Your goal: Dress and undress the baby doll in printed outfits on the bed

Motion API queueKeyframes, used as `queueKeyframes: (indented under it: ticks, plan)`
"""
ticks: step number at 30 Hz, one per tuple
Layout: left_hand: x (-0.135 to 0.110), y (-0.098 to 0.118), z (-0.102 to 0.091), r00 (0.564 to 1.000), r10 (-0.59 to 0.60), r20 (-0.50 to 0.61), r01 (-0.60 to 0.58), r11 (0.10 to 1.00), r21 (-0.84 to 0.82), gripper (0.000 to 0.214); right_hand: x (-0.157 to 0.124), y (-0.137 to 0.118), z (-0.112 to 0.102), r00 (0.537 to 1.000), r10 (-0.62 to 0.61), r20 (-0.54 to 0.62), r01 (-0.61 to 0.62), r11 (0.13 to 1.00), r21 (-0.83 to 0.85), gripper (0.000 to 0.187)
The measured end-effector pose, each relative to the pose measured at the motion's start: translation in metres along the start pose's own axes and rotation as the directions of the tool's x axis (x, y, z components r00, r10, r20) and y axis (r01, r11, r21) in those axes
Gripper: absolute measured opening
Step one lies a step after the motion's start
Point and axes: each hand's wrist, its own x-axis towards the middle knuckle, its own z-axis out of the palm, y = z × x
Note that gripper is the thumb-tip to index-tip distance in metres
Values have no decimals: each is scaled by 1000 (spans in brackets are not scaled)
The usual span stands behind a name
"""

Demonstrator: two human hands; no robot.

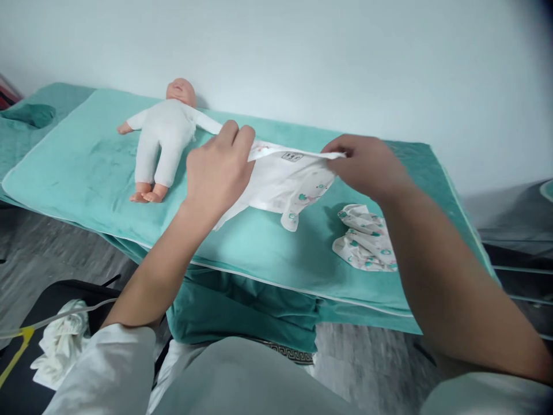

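Note:
A small white baby garment (285, 187) with teal prints is stretched above the teal mat (95, 167). My left hand (218, 170) is closed on its left edge, fingers curled over the fabric. My right hand (365, 164) pinches its right edge near the neck label. A baby doll (162, 135) in a white suit lies face up on the mat to the left, its arm reaching toward my left hand. A second printed garment (365, 239) lies crumpled on the mat below my right forearm.
The mat covers a low bed against a pale wall (345, 57). Teal bedding (242, 311) hangs off the front edge. A crumpled white cloth (60, 346) lies on a dark seat at the lower left. A dark teal pillow (30, 114) rests at far left.

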Motion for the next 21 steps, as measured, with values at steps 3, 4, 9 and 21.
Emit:
queueKeyframes:
  ticks: [3, 4, 9, 21]
  plan:
    - [-2, 8, -8, 999, -10, -41, 11, 1000, 24, 32, -11, -9, 7, 951, -81, -299, 121, 986, 118, 19]
    - [-4, 13, -11, 999, -3, -43, 5, 999, 34, 32, -14, -13, 12, 930, -105, -351, 162, 977, 136, 16]
    - [-10, 48, -32, 992, 82, -101, -80, 997, 15, 29, -16, -26, 35, 950, -112, -292, 144, 985, 90, 27]
    - [-4, 45, -48, 980, -49, -192, 22, 989, -144, 28, -20, -19, 26, 959, -133, -249, 196, 949, 249, 30]
